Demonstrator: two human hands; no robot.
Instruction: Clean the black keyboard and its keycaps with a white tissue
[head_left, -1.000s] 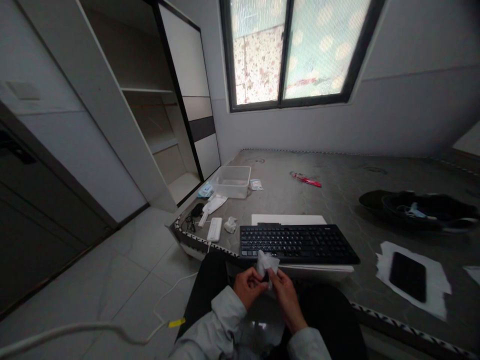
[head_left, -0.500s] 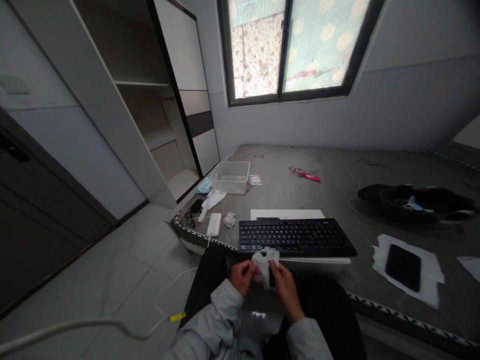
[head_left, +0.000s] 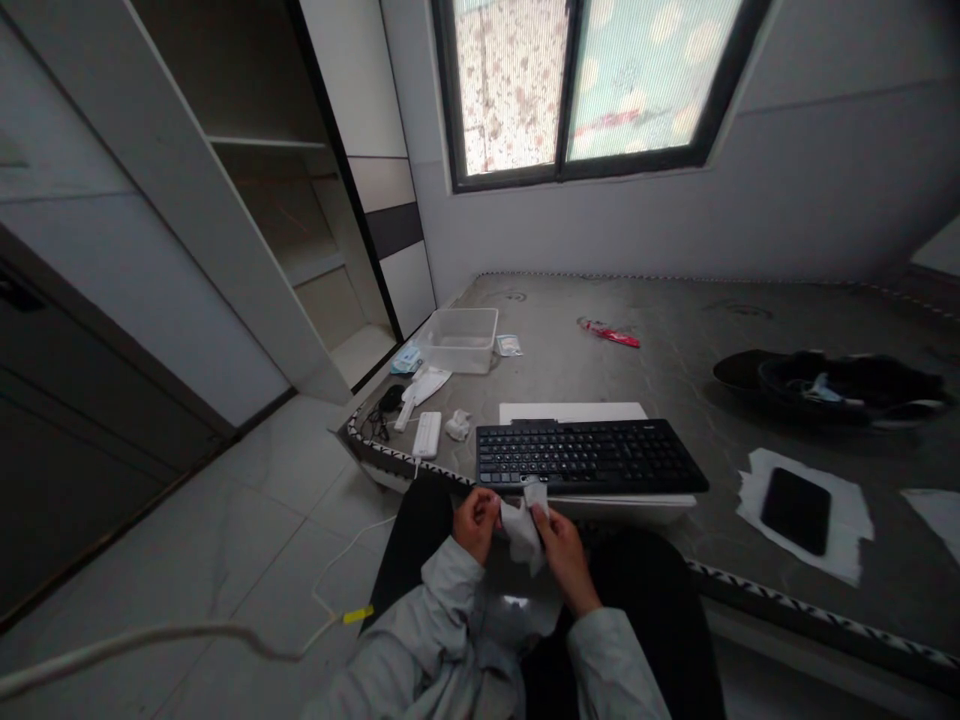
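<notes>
A crumpled white tissue (head_left: 523, 535) hangs between my two hands, just in front of the black keyboard (head_left: 585, 455). My left hand (head_left: 478, 522) pinches its left edge with closed fingers. On the other side, my right hand (head_left: 559, 545) is closed on the tissue, with something dark partly showing at its fingers. The keyboard lies on a white box (head_left: 574, 411) near the bed's front edge. Left of the keyboard are a balled tissue (head_left: 458, 425) and a white power strip (head_left: 427, 436).
On the mattress (head_left: 675, 330) are a clear plastic bin (head_left: 459, 340), a small packet (head_left: 508, 346), a red wrapper (head_left: 611, 334) and a dark cap (head_left: 840, 390). A black phone (head_left: 796, 511) rests on white tissue at the right. A white cable (head_left: 225, 630) crosses the lower left.
My left hand has moved slightly left and away from my right hand, spreading the tissue between them. The camera view has tilted down a little.
</notes>
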